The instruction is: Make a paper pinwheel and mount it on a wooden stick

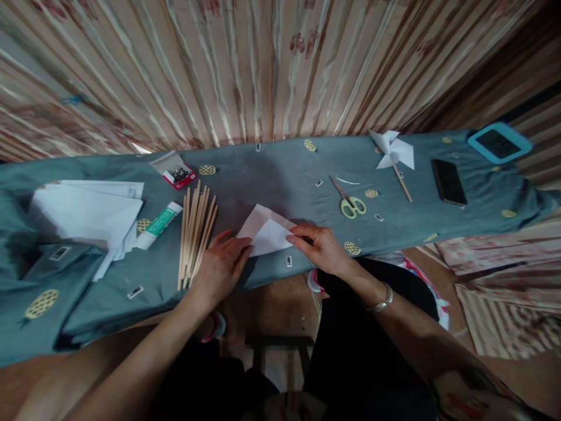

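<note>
A sheet of white paper (272, 235), partly folded over itself, lies near the front edge of the cloth-covered table. At its left corner, my left hand (222, 263) pinches the paper between thumb and fingers. My right hand (322, 247) grips the opposite corner the same way. Just left of my left hand lies a bundle of wooden sticks (196, 231). Scissors with green handles (350, 206) rest beyond my right hand, beside a thin curved paper strip (347, 180).
At the left are a stack of white paper (87, 210), a glue tube (160, 225) and an open red box of small pins (179, 175). A paper pinwheel on a stick (394, 153), a dark phone (449, 182) and a blue-framed device (499, 142) lie right. Curtains (263, 70) hang behind.
</note>
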Tool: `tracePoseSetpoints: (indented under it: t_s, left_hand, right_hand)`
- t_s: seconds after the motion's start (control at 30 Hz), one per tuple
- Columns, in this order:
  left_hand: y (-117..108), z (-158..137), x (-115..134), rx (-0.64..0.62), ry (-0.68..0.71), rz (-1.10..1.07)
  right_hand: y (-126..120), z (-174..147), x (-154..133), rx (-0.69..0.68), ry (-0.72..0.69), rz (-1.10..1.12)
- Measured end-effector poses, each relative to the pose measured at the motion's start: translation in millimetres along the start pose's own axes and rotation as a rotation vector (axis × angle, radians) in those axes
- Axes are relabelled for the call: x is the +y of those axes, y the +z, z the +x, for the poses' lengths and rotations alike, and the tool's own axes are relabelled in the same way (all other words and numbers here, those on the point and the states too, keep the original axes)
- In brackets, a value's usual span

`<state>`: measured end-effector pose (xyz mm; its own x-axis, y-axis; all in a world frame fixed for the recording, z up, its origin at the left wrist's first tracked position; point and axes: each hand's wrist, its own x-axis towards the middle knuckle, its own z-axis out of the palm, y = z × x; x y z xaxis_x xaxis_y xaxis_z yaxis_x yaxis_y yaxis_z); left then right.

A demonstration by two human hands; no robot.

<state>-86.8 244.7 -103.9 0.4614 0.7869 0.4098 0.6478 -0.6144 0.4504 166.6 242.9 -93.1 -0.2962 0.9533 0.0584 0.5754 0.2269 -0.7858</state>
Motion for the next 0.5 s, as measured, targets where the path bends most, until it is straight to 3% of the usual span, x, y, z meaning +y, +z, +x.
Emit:
tracePoseSetpoints:
  t_s: [0.17,0.5]
  left_hand:
    - [-4,1,1,-0.056,-0.157,-0.078]
    - [-1,-1,-9,-0.079,-0.256,-0.084]
  right_hand:
    - [2,9,1,0.055,0.044,-0.037]
    - [1,21,-3,0.094,0.075,-0.121]
